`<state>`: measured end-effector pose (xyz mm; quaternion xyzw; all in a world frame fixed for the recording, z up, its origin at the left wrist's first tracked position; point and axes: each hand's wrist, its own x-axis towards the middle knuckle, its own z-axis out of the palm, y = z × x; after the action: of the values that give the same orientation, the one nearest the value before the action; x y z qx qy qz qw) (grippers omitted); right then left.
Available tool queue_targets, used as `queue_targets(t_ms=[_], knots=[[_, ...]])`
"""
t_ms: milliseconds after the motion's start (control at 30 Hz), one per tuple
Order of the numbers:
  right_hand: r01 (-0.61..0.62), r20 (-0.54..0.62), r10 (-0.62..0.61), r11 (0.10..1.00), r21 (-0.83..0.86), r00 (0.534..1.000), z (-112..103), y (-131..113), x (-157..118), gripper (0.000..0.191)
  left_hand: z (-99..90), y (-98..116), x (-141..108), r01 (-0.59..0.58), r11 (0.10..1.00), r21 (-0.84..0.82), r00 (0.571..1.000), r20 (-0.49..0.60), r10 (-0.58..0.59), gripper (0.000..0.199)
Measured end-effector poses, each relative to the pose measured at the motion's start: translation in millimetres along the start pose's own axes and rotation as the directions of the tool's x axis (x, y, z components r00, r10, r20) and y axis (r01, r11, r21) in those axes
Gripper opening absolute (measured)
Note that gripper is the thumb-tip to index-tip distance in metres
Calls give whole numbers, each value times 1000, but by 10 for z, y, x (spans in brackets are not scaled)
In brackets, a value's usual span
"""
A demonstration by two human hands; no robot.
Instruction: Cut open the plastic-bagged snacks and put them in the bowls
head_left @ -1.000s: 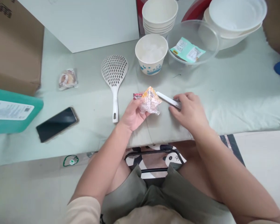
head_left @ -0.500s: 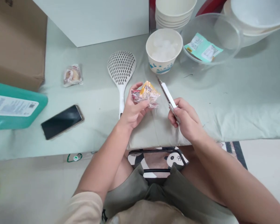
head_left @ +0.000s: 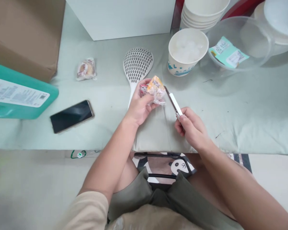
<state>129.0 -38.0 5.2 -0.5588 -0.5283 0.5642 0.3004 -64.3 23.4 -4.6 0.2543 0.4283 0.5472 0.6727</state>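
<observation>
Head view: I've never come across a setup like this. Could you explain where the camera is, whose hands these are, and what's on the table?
There is no robot here. A person works bare-handed, wearing one camera on the head that looks forward and down, so every picture comes from there. The left hand holds a crinkly clear-plastic wrapping with yellow-orange and red printing. The right hand grips a slim white-handled tool with a thin dark tip. On the pale green cloth lie a black rectangular phone, a small clear-wrapped round snack and a white perforated skimmer, its handle partly hidden. Further back stands a white paper bowl with blue printing, containing whitish lumps.
</observation>
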Motion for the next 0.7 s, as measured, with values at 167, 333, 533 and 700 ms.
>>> queue_targets(t_ms=[167,333,533,700], knots=[[9,40,-8,999,-31,999,37,35,-1,27,112,-50,-76,66,998,8,997,36,-66,54],[-51,66,54,997,-53,996,43,-16,21,37,113,-24,-83,77,997,6,995,62,-77,51],[-94,100,110,984,-151,989,41,-71,10,37,92,-43,-53,66,997,-37,998,12,-66,53],[-101,129,128,976,-192,983,30,-32,-51,38,91,-72,-48,78,995,-58,997,-4,-78,55]])
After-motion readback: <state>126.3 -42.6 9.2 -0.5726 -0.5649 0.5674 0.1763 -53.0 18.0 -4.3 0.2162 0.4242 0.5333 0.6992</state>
